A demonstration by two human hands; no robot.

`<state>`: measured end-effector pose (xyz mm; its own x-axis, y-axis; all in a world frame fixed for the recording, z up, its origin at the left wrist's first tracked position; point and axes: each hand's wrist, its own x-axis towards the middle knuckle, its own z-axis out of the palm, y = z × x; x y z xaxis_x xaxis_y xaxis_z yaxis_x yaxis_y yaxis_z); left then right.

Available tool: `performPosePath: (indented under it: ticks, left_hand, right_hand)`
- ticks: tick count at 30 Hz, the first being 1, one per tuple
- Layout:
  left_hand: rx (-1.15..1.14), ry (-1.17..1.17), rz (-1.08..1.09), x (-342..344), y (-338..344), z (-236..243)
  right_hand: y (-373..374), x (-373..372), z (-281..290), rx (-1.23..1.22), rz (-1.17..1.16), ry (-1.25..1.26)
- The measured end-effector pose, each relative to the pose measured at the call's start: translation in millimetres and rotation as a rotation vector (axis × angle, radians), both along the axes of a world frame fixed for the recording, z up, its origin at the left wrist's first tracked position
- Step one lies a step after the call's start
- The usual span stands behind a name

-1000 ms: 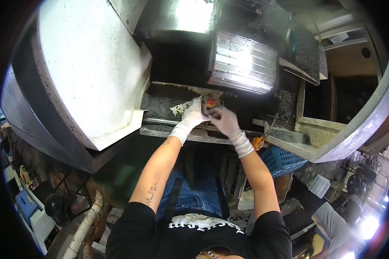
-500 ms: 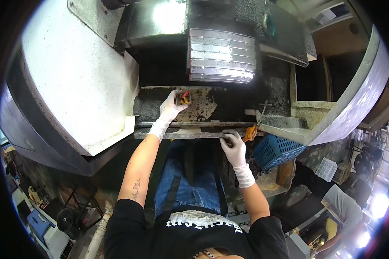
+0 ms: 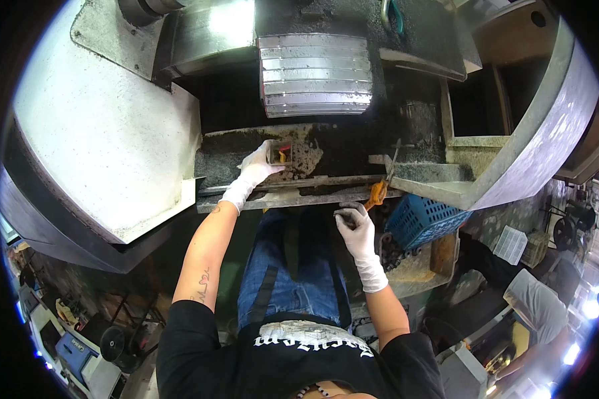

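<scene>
My left hand (image 3: 258, 163), in a white glove, is wrapped round one side of a small see-through box (image 3: 279, 153) over the grimy machine bed (image 3: 227, 159). Something red and yellow shows inside the box. My right hand (image 3: 357, 229), gloved white with dirt-darkened fingertips, is curled just in front of the bed's front ledge (image 3: 306, 197). Its fingers are bent together; whether a small thing sits in them is hidden. Close beyond it, an orange-handled tool (image 3: 377, 193) with a thin metal shaft leans at the ledge, apart from the hand.
A ribbed metal cover (image 3: 316, 76) stands behind the bed. White machine panels rise at left (image 3: 106, 126) and right (image 3: 512, 179). Below the ledge at right hangs or stands a blue plastic basket (image 3: 424, 223). Another person (image 3: 539, 306) is at the far right.
My left hand has turned, so the small box now shows its open-looking face. My right hand stays curled by the ledge. The whole view has shifted slightly.
</scene>
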<state>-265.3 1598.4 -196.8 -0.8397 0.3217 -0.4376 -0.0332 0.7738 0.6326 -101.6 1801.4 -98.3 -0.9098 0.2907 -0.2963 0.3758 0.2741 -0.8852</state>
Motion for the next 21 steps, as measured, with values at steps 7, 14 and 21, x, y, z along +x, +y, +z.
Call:
performPosePath:
  ticks: [7, 14, 21]
  left_hand:
    - [0.134, 0.023, 0.007, 0.9, 1.5, -0.5]
    - [0.162, 0.088, 0.077, 7.5, 0.8, 16.0]
    - [0.648, 0.147, 0.528, 50.7, -38.7, 36.9]
  right_hand:
    - [-1.4, -4.1, 3.8, -0.050, -0.010, 0.033]
    - [-3.4, -7.9, 2.1, -0.192, -0.068, -0.044]
    - [-5.4, -18.9, 21.0, -0.637, -0.198, -0.162]
